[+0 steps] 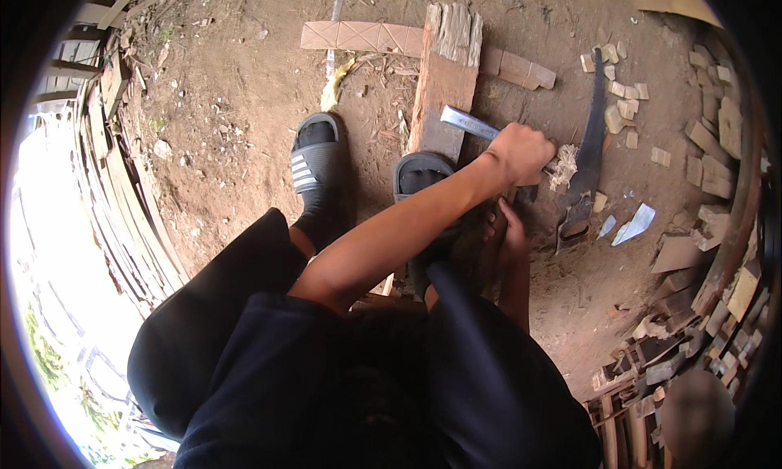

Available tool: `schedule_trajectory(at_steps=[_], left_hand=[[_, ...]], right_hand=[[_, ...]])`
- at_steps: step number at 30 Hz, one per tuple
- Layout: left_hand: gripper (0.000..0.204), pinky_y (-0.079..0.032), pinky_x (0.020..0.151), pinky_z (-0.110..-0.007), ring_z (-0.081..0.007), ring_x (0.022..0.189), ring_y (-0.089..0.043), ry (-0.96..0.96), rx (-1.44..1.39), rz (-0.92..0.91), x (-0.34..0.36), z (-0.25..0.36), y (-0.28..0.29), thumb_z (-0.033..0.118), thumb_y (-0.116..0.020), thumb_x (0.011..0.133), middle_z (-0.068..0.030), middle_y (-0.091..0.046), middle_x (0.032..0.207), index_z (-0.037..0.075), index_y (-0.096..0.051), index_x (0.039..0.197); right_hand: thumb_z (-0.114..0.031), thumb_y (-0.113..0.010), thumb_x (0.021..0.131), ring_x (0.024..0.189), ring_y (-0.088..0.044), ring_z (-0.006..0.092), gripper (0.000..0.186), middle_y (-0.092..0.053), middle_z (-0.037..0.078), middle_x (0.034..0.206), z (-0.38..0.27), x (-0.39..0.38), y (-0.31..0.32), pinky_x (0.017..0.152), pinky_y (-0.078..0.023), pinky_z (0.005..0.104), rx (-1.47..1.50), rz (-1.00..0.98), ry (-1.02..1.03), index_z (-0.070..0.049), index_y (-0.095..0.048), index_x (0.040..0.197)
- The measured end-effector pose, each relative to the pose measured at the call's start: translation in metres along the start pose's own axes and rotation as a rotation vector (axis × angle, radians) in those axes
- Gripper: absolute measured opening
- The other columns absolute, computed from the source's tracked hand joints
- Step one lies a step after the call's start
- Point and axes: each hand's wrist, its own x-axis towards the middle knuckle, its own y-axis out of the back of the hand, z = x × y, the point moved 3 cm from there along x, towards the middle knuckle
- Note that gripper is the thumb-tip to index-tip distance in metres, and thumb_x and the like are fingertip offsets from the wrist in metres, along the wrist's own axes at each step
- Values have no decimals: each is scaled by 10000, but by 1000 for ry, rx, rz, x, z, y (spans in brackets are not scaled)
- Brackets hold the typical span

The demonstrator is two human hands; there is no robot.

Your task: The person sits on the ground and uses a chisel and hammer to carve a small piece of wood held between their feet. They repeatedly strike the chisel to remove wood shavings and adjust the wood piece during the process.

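Note:
My left hand (521, 154) is closed around a chisel (468, 123). Its flat steel blade points left over a thick wooden beam (446, 90), and frayed, pale fibres (564, 166) show at its other end. Lower down, beside my right foot, my right hand (511, 231) has its fingers curled; whatever they grip is in shadow and I cannot make it out. The beam has a splintered far end, and my right sandal (422, 173) rests against its near end. Across the far part of the beam's line lies a wooden strip (358, 37) with pencilled crossing lines, partly hidden by the beam.
On the dirt ground to the right lies a handsaw (592, 135), with small wood blocks (623, 111) beside it and pale flat shards (634, 224) nearer. Offcuts (717, 176) pile along the right edge. My left sandal (318, 159) stands left of the beam; wood slats (122, 184) line the left.

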Motion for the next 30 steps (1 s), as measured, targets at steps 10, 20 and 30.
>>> schedule_trajectory(at_steps=[10,20,30], left_hand=[[163,-535,708,-364,-252,817,-684,70,163,2,1,-9,-11,235,-624,742,-104,-694,839,102,-668,824],[281,-522,690,-387,-292,743,-668,161,88,123,5,-14,-6,355,-641,745,-127,-677,762,87,-651,827],[248,-529,680,-397,-303,745,-668,132,27,168,11,-1,3,311,-644,719,-143,-678,777,77,-653,804]], right_hand=[[-506,-443,941,505,-412,104,438,-433,-6,684,-47,-36,2,460,-367,258,132,187,187,-138,-480,1174],[-471,-413,965,494,-399,114,447,-426,19,667,-100,-78,-35,451,-368,251,-242,161,362,-125,-461,1244],[-455,-446,957,493,-393,104,421,-434,18,676,-100,-86,-8,459,-360,255,-34,214,387,-131,-488,1222]])
